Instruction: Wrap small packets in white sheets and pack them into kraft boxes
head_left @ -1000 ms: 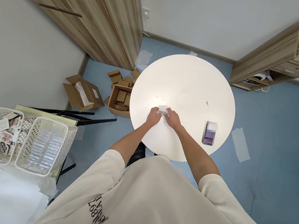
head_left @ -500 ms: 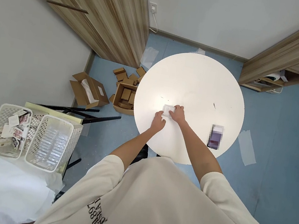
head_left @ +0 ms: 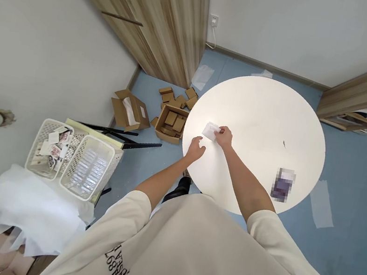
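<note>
A small white wrapped packet (head_left: 210, 131) is pinched at its right edge by my right hand (head_left: 224, 137), over the left part of the round white table (head_left: 260, 122). What lies inside the wrapping cannot be made out. My left hand (head_left: 196, 149) is just below the packet, its fingers apart and curved, with nothing in them. A gap shows between it and the packet.
A blurred-out dark item (head_left: 282, 185) lies at the table's right. On the floor to the left stand a carton of small brown boxes (head_left: 168, 138) and an open carton (head_left: 138, 124). White baskets (head_left: 70, 184) and white sheets (head_left: 32, 205) occupy the side stand.
The packet, flat on the table under both hands before, is now tilted and held by my right hand alone. My left hand has come away from it. The view has turned left.
</note>
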Available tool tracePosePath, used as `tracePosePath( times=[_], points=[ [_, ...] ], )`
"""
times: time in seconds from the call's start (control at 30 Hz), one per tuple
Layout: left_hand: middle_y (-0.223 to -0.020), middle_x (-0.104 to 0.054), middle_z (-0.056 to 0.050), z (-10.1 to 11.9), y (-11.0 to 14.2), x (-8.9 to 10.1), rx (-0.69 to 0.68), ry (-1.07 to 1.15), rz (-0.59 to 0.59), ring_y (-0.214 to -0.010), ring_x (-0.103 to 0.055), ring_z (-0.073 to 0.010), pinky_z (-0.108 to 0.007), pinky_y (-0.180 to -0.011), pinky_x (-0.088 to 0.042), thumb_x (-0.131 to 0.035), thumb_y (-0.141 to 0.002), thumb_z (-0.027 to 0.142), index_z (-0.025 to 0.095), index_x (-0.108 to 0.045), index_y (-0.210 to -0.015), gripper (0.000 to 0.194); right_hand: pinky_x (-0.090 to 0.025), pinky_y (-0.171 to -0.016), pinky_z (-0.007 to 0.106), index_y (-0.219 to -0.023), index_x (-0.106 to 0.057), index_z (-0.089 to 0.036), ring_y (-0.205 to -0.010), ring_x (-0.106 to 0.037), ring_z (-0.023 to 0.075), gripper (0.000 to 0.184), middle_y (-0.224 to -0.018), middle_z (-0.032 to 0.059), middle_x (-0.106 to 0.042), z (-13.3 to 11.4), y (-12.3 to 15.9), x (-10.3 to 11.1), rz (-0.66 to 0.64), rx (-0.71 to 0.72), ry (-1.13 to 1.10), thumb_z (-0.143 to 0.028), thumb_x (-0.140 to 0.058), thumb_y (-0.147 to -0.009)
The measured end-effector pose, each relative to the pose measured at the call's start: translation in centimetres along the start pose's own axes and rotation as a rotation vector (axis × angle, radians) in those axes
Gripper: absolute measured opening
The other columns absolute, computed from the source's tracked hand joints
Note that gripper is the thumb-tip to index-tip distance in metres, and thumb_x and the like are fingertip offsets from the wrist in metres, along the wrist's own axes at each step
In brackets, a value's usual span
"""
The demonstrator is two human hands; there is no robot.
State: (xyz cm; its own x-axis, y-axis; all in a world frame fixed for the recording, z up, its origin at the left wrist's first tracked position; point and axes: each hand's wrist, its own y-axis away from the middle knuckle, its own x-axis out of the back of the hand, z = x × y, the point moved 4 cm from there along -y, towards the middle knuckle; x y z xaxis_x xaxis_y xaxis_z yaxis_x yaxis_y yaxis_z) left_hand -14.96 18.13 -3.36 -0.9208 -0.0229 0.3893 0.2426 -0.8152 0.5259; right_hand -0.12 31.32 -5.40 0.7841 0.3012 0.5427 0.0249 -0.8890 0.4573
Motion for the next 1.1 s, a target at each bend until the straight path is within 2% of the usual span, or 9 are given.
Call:
tracePosePath(
  times=[0.13,0.27,0.33,0.43,0.5,0.57,0.7,0.9,1.1],
  points=[
    [-0.151,-0.048,-0.013,-2.1,0.0,2.7,-0.001,-0.087,-0.032,-0.136,-0.053,-0.0295,-0.040,-0.110,-0.048,-0.059,-0.088,0.020,0.021,-0.053,-0.136,0.048,-0.052,-0.089,0.034,-0.109,-0.062,-0.021,-0.094,-0.064,0.0203,0.028,-0.104,0.0051,-0.070,-1.3,-0.9,-1.8,0.035,0.065,0.054,-0.028,-0.063,-0.082],
    [-0.151,-0.049,-0.011,-3.5,0.4,4.3,-0.023,-0.137,-0.065,-0.135,-0.054,-0.0283,-0.038,-0.111,-0.046,-0.059,-0.089,0.023,0.022,-0.057,-0.132,0.043,-0.052,-0.089,0.040,-0.113,-0.062,-0.020,-0.102,-0.061,0.0262,0.033,-0.120,0.0123,-0.064,-1.2,-0.8,-1.9,0.138,0.080,0.225,-0.033,-0.065,-0.084],
    [-0.151,-0.050,-0.010,-3.8,0.5,5.0,-0.037,-0.154,-0.072,-0.135,-0.054,-0.0281,-0.039,-0.112,-0.046,-0.059,-0.089,0.024,0.023,-0.058,-0.130,0.041,-0.052,-0.088,0.041,-0.117,-0.060,-0.021,-0.099,-0.061,0.0268,0.035,-0.115,0.0111,-0.064,-1.3,-0.6,-2.0,0.152,0.080,0.268,-0.035,-0.064,-0.086],
    [-0.152,-0.050,-0.010,-3.9,0.5,5.9,-0.049,-0.168,-0.097,-0.136,-0.053,-0.0294,-0.040,-0.110,-0.047,-0.058,-0.090,0.025,0.024,-0.058,-0.131,0.041,-0.052,-0.091,0.043,-0.114,-0.064,-0.020,-0.099,-0.061,0.0279,0.025,-0.111,0.0122,-0.064,-1.9,0.3,-2.5,0.103,0.154,0.338,-0.028,-0.051,-0.094],
    [-0.152,-0.049,-0.010,-3.8,0.6,6.3,-0.072,-0.167,-0.119,-0.136,-0.053,-0.0296,-0.041,-0.109,-0.047,-0.057,-0.091,0.026,0.024,-0.058,-0.132,0.041,-0.051,-0.095,0.045,-0.114,-0.067,-0.019,-0.107,-0.060,0.0306,0.029,-0.119,0.0157,-0.062,-2.4,1.3,-2.7,0.061,0.212,0.395,-0.024,-0.044,-0.096],
    [-0.152,-0.049,-0.010,-3.4,0.6,6.5,-0.100,-0.165,-0.131,-0.136,-0.053,-0.0286,-0.040,-0.109,-0.048,-0.055,-0.092,0.024,0.024,-0.059,-0.131,0.040,-0.050,-0.100,0.048,-0.124,-0.066,-0.018,-0.116,-0.058,0.0336,0.035,-0.130,0.0178,-0.059,-2.6,2.8,-2.7,0.015,0.255,0.430,-0.024,-0.045,-0.097],
    [-0.150,-0.050,-0.010,-2.1,1.0,6.4,-0.141,-0.158,-0.147,-0.132,-0.055,-0.0265,-0.038,-0.107,-0.049,-0.053,-0.093,0.021,0.023,-0.059,-0.130,0.037,-0.049,-0.106,0.050,-0.138,-0.060,-0.020,-0.124,-0.055,0.0337,0.044,-0.140,0.0163,-0.055,-2.2,6.4,-1.7,-0.020,0.340,0.406,-0.028,-0.048,-0.097],
    [-0.152,-0.049,-0.012,0.1,3.5,6.8,-0.180,-0.108,-0.107,-0.128,-0.059,-0.0257,-0.036,-0.101,-0.053,-0.054,-0.096,0.025,0.023,-0.056,-0.135,0.039,-0.052,-0.103,0.044,-0.124,-0.068,-0.019,-0.105,-0.065,0.0249,0.037,-0.132,0.0141,-0.058,-1.2,11.4,0.4,-0.012,0.334,0.271,-0.030,-0.047,-0.096],
    [-0.154,-0.049,-0.015,0.8,7.7,7.7,-0.180,-0.058,0.004,-0.134,-0.056,-0.0287,-0.040,-0.103,-0.053,-0.050,-0.098,0.028,0.022,-0.055,-0.137,0.040,-0.051,-0.104,0.044,-0.119,-0.070,-0.021,-0.110,-0.064,0.0247,0.034,-0.130,0.0120,-0.061,-2.1,15.5,2.3,-0.040,0.445,0.252,-0.030,-0.048,-0.096]
  ],
)
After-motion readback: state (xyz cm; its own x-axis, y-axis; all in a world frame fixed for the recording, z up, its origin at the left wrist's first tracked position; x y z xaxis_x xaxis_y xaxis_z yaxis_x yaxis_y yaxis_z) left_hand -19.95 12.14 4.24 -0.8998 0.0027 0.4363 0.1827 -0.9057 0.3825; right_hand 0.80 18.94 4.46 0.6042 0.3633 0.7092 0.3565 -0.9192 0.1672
